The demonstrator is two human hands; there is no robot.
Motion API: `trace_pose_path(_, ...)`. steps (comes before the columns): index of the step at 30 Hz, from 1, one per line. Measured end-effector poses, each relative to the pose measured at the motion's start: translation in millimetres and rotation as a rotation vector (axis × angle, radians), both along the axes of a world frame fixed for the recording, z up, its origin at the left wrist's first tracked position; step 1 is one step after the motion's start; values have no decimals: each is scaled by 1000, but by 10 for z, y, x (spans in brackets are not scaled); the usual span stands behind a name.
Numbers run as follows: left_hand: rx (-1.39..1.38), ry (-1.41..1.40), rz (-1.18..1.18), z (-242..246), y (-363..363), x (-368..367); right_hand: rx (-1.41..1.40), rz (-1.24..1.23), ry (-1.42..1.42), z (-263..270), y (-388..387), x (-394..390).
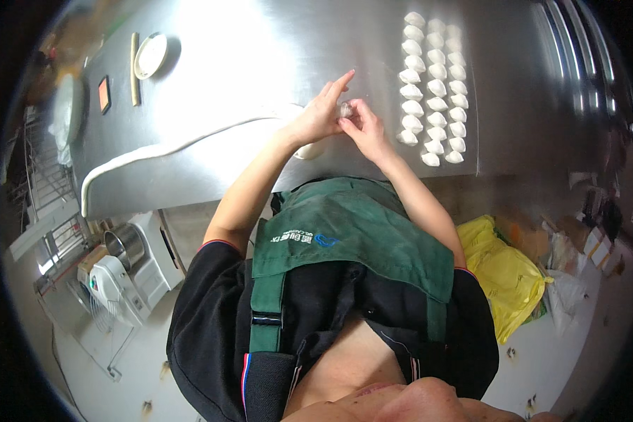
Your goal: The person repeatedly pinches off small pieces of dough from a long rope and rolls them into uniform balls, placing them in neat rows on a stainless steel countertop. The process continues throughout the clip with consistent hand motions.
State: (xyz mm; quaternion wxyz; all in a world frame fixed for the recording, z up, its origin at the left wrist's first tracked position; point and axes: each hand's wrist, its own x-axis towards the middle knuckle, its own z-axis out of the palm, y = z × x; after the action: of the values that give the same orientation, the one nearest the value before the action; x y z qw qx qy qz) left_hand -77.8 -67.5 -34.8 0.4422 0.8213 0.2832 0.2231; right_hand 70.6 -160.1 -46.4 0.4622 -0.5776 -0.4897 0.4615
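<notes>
Over the steel worktable, my two hands meet in front of the apron. My left hand has its fingers stretched out, and its thumb side is hidden. The bent fingers of my right hand pinch a small greyish-white lump against or beside the left palm; I cannot tell which. A long rope of white dough runs from the table's left front corner towards my left hand. Partly hidden under my left wrist is a rounded pale piece, probably dough. Pleated dumplings stand in three columns to the right.
At the far left are a shallow white bowl, a wooden rolling pin and a small orange-faced, dark-edged object. Below the table's left side stands a white stand mixer. A yellow plastic bag lies at lower right.
</notes>
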Motion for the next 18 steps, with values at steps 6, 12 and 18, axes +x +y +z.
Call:
trace_pose_path(6,-144,401,57,115,-13,-99,-46,-81,185,-237,74,34)
trace_pose_path(12,-154,249,110,-10,-83,-68,343,-31,-454,235,260,-93)
trace_pose_path(18,-271,255,48,44,-85,-38,431,-52,-515,269,256,-117)
